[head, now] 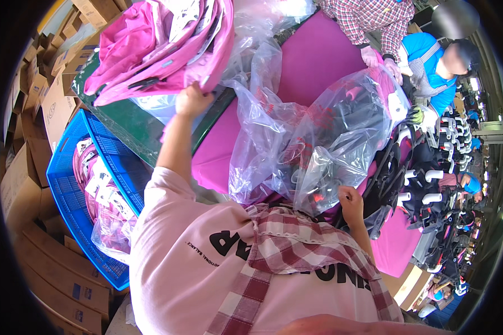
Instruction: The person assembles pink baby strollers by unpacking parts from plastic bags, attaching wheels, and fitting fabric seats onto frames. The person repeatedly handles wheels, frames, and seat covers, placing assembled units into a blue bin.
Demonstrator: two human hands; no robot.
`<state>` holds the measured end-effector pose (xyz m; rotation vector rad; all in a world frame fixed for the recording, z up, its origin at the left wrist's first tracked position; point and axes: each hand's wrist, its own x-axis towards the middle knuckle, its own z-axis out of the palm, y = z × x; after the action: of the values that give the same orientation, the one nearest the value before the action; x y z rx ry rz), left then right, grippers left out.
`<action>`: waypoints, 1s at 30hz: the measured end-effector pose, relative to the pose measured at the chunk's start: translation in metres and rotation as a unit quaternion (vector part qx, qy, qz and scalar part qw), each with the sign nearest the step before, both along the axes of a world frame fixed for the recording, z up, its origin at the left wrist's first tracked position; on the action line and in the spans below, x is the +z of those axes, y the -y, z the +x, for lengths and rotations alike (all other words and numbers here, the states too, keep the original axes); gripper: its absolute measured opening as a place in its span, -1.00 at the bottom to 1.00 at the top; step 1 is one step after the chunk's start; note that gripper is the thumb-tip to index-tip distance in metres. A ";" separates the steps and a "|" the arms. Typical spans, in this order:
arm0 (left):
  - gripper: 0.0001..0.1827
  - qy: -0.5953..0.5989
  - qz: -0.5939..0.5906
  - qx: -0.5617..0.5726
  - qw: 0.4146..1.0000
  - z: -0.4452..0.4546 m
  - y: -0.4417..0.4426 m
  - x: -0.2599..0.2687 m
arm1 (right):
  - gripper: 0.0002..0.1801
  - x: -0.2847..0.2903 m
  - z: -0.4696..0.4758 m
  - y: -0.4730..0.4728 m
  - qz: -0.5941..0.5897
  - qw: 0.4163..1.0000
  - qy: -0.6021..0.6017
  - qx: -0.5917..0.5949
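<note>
My left hand [193, 100] grips the lower edge of pink fabric pieces [130, 50], which lie stacked with white printed tags at the upper left. My right hand [352, 205] is curled beside a large clear plastic bag [268, 155] with red print; whether its fingers pinch the film cannot be told. The bag spreads over a purple-pink covered table [318, 54], directly before me. Black parts and something pink show through the film. At the bag's far right end, a co-worker's gloved hands [377, 60] are close to pink material.
A green board [121, 121] lies under the fabric stack. Left of me stands a blue plastic crate [67, 167] with tagged pink pieces, beside cardboard boxes [58, 104]. Black stroller-like frames with white parts [434, 176] crowd the right side, near another person in blue [436, 79].
</note>
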<state>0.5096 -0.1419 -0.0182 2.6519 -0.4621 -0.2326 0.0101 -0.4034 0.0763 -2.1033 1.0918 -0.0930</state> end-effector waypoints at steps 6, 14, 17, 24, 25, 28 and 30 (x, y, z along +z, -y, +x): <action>-0.55 0.144 -0.205 -0.031 0.968 -0.050 0.018 0.148 | -0.69 0.049 0.072 -0.001 0.062 0.991 0.090 0.077; -0.60 0.206 -0.410 -0.149 0.876 -0.184 0.028 0.189 | -0.06 0.044 0.204 -0.008 0.468 0.826 0.307 -0.062; -0.56 0.069 -0.346 -0.347 0.869 -0.235 0.035 0.140 | 0.02 0.036 0.227 -0.043 0.544 0.756 0.361 0.040; -0.33 0.193 -0.146 -0.123 0.962 -0.243 -0.007 0.054 | -0.43 0.060 0.205 -0.064 0.375 0.850 0.316 0.193; -0.33 0.196 -0.127 -0.106 0.967 -0.235 -0.008 0.040 | -0.45 0.067 0.205 -0.062 0.366 0.853 0.330 0.172; -0.38 0.218 -0.075 -0.115 0.966 -0.214 0.000 0.010 | -0.53 0.090 0.202 -0.036 0.365 0.843 0.390 0.061; -0.36 0.225 -0.095 -0.111 0.963 -0.196 0.005 0.015 | -0.53 0.130 0.198 -0.030 0.294 0.848 0.424 -0.120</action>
<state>0.3131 -0.1467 -0.0036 2.4520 -0.8808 0.3423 0.2077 -0.3737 0.2065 -1.1423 0.6859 -0.6575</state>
